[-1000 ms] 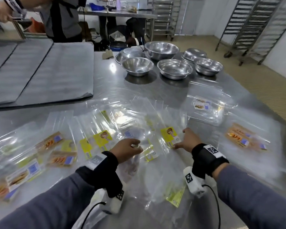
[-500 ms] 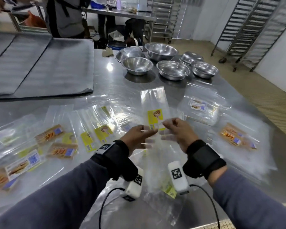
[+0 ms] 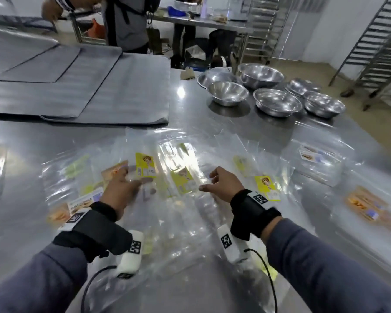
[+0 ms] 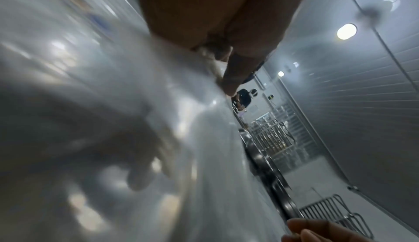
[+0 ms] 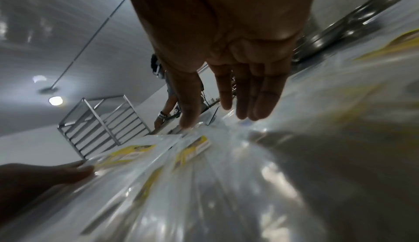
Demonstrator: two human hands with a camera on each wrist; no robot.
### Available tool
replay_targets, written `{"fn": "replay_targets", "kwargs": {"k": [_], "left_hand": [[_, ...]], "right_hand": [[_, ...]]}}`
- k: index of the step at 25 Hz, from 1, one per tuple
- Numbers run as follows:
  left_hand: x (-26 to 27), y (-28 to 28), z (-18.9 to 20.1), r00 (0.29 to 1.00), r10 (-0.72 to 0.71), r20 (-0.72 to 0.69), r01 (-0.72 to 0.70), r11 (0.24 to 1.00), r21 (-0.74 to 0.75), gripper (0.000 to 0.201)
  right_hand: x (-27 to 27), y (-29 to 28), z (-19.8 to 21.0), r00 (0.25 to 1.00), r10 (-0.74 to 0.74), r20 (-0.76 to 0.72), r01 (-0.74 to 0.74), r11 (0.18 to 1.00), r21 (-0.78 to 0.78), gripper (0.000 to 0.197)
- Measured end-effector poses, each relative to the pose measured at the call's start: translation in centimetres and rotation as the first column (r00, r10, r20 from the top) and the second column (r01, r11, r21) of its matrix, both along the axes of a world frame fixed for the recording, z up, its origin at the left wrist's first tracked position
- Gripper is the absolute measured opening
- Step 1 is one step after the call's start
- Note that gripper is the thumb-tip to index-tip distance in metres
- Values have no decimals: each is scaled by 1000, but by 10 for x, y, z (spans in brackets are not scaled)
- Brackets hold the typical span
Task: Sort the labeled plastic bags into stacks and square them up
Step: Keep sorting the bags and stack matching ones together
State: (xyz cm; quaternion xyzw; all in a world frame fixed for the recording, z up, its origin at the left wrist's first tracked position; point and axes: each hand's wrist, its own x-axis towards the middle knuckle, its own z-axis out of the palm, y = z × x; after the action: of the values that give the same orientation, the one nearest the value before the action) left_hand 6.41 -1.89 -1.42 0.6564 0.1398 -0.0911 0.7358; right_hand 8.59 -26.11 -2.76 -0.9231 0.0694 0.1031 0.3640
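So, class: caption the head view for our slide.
Left hand pressing a yellow-labelled clear plastic bag onto the steel table; right hand open.

- The left hand [image 3: 120, 190] reaches forward, palm down, fingers [image 3: 145, 181] stretched out flat; its outline is blurred.
- Beside it, the right hand [image 3: 224, 184] hovers palm down, holding nothing.
- From the right wrist view, the right hand's fingers [image 5: 256, 93] lie nearly straight and close together, thumb spread to the side.
- Both forearms wear grey sleeves with black wrist straps.
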Motion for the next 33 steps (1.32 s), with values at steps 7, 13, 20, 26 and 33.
{"fn": "replay_targets", "kwargs": {"k": [7,13,20,26,33], "left_hand": [[-12,48,-31,985,63,-161,-54,997,62,23],[-1,54,-37,982,-30,-189,32,999,12,21],[2,59,-49,972,-124,-201,82,975,-205,30],[3,62,-49,965,-110,-237,53,970,-236,32],[6,63,-49,959,-82,-273,51,992,-118,33]], "right_hand": [[16,29,-19,992,-86,-91,63,972,-226,71],[25,14,7,954,-260,150,273,959,-75,14],[0,59,14,964,-244,-104,265,883,388,35],[-1,93,-24,974,-211,-85,201,973,-112,45],[13,97,-17,976,-73,-205,26,975,-222,41]]}}
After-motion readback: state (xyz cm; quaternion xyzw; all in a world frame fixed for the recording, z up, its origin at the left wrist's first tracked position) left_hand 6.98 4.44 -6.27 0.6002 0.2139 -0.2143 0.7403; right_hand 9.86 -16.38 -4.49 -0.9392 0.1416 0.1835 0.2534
